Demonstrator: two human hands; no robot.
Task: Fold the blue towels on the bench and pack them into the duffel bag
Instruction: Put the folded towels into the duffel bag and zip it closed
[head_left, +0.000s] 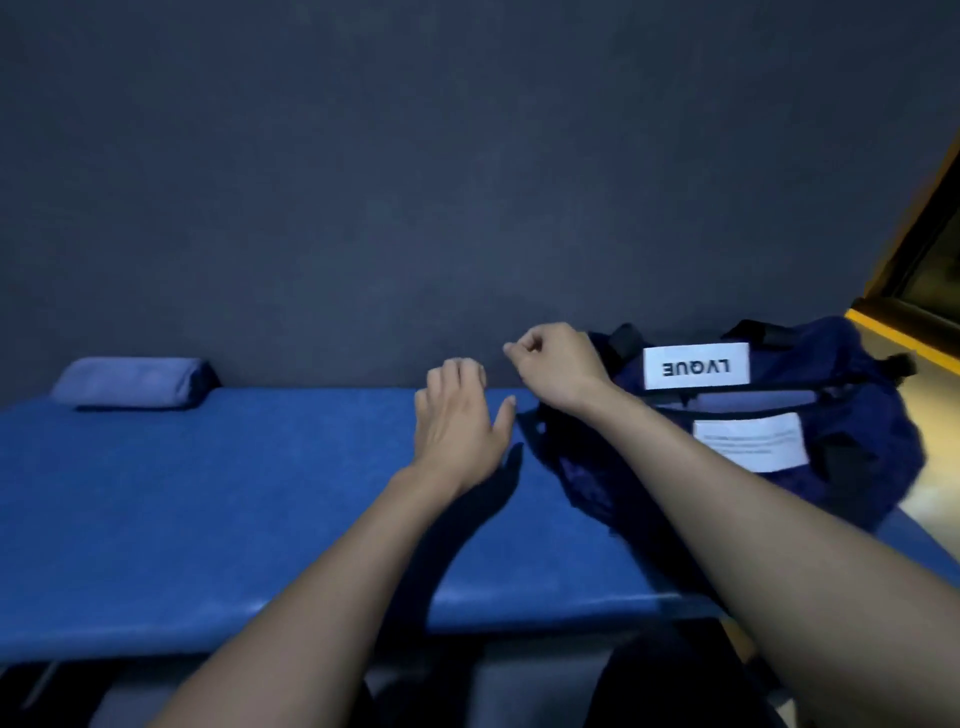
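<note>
Towels first: one folded blue towel (132, 382) lies at ten o'clock on the bench (234, 493), against the wall, not yet packed. A second pale blue layer shows inside the open duffel bag (753, 431) at three o'clock, likely a towel already in. The left hand (460, 421) hovers near centre, fingers loosely spread, holding nothing. The right hand (556, 364) is curled at the bag's left end; whether it pinches anything, I cannot tell. Count: two towels, one bag, one bench.
</note>
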